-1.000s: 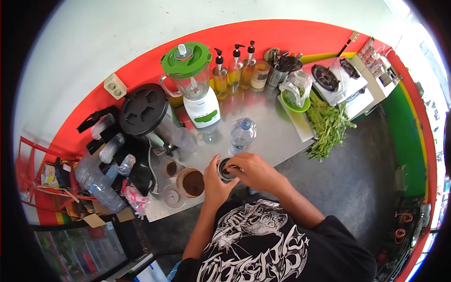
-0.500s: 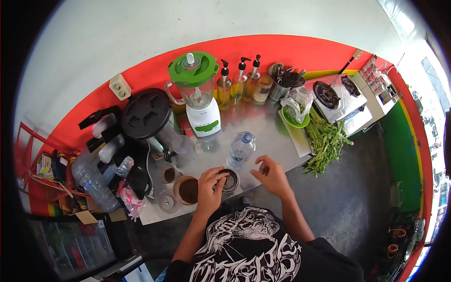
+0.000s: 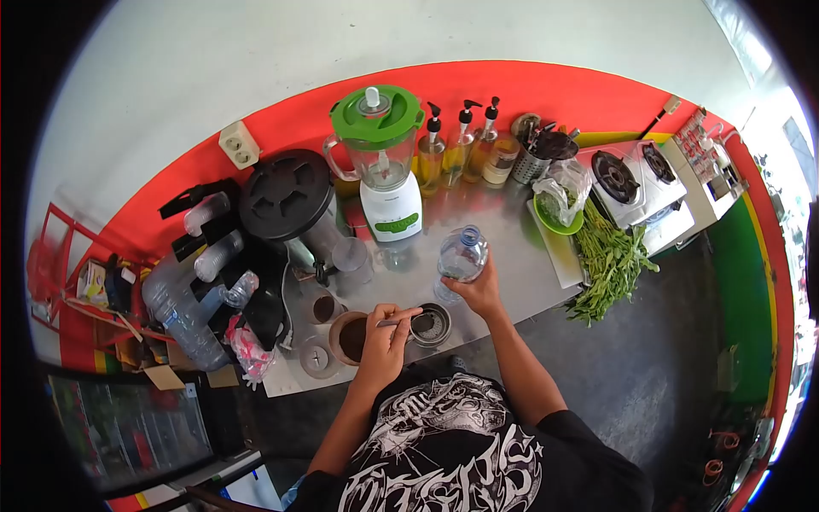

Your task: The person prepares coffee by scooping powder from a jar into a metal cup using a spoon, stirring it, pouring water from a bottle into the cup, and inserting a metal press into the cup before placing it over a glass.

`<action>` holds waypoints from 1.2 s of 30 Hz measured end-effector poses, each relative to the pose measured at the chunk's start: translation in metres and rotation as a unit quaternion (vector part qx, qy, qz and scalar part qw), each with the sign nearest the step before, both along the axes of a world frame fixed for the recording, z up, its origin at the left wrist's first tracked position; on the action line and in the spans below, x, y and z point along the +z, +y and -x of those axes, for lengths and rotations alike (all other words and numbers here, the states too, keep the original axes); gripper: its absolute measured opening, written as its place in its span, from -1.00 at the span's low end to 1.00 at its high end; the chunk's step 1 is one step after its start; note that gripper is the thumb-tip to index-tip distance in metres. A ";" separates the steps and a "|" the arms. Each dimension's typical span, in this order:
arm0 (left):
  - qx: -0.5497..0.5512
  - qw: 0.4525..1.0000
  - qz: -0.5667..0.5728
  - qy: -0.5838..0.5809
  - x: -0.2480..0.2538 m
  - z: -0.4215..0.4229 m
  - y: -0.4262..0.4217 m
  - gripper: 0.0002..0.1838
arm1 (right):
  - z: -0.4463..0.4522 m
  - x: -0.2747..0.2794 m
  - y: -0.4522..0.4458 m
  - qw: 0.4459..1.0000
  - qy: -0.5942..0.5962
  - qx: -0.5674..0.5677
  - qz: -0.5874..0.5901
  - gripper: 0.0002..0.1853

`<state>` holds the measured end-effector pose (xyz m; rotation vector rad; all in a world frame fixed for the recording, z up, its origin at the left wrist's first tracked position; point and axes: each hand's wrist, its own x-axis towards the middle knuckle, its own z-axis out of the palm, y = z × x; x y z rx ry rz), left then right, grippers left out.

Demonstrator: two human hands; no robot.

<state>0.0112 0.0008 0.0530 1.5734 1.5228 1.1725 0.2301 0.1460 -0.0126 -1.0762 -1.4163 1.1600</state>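
Observation:
My left hand (image 3: 384,344) is closed in a pinch around a thin grey metal handle (image 3: 388,322). Its fingertips meet the rim of a round metal strainer (image 3: 433,323), and I cannot tell whether handle and strainer are one piece. In my right hand (image 3: 480,288) is a clear plastic water bottle (image 3: 462,254) with a blue neck, tilted slightly above the counter. Just left of my left hand stands a round container of dark brown powder (image 3: 350,338). A clear lid (image 3: 318,358) lies beside it, and a small cup with dark contents (image 3: 325,309) is behind.
A green-lidded blender (image 3: 386,192), pump bottles (image 3: 431,154) and a black-lidded dispenser (image 3: 286,194) line the back of the steel counter (image 3: 503,243). Leafy greens (image 3: 610,264) hang over its right edge near a gas stove (image 3: 640,183). Plastic cups (image 3: 220,256) crowd the left.
My right hand has closed around the bottle and raised it off the counter. My left hand has shifted from over the strainer to its left edge. The camera view has shifted slightly.

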 end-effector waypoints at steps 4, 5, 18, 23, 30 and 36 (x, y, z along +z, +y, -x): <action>-0.027 0.999 -0.008 0.022 0.006 0.001 0.009 -0.68 | -0.025 0.015 -0.007 0.999 -0.024 0.015 -0.045 0.02; -0.036 0.999 -0.007 0.032 0.005 0.003 0.009 -0.71 | -0.037 0.023 -0.012 0.999 -0.025 0.020 -0.041 0.02; -0.040 0.991 -0.120 0.047 0.024 -0.001 0.022 -0.80 | -0.092 0.167 -0.028 0.828 -0.461 0.311 0.065 0.12; -0.040 0.988 -0.144 0.036 0.024 0.001 0.020 -0.80 | -0.094 0.173 -0.036 0.797 -0.504 0.327 0.063 0.11; -0.048 0.987 -0.148 0.048 0.023 0.004 0.015 -0.81 | -0.088 0.182 -0.030 0.753 -0.544 0.361 0.086 0.09; -0.012 0.996 -0.091 -0.016 0.020 0.000 0.006 -0.81 | -0.085 0.184 -0.026 0.744 -0.541 0.387 0.056 0.10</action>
